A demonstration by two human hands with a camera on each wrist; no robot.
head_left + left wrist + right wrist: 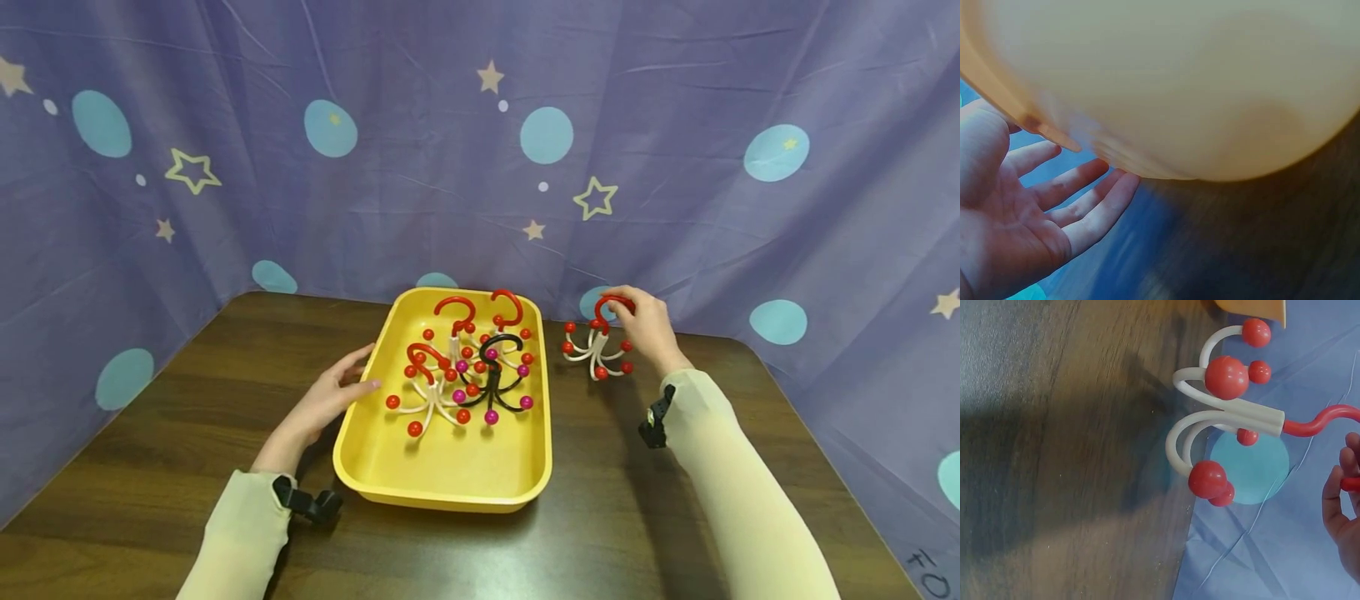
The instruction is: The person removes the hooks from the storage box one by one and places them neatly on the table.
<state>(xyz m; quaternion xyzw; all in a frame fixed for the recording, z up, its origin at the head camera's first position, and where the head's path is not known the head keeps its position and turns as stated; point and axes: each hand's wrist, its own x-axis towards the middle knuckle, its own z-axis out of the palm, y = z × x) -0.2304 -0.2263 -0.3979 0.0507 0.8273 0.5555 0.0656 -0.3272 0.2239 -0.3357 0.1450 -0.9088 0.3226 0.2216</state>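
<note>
My right hand point(648, 329) pinches the curved red hook of a white multi-arm hook hanger point(597, 346), to the right of a yellow tray point(442, 502). Red balls tip the hanger's curved white arms, which point downward and spread out; in the right wrist view the hanger point(1250, 419) appears close over the table. At the tray's left side is my left hand point(322, 404), its thumb at the rim. The left wrist view shows its fingers point(1100, 215) extended and spread beside the tray's outer wall. Inside the tray stand several hangers, among them a black one point(493, 379) with magenta balls.
Both hands work over a dark wooden table point(600, 517). A purple curtain point(420, 192) with stars and blue dots hangs right behind its back edge and along both sides. The hangers in the tray stand close together, their arms overlapping in the head view.
</note>
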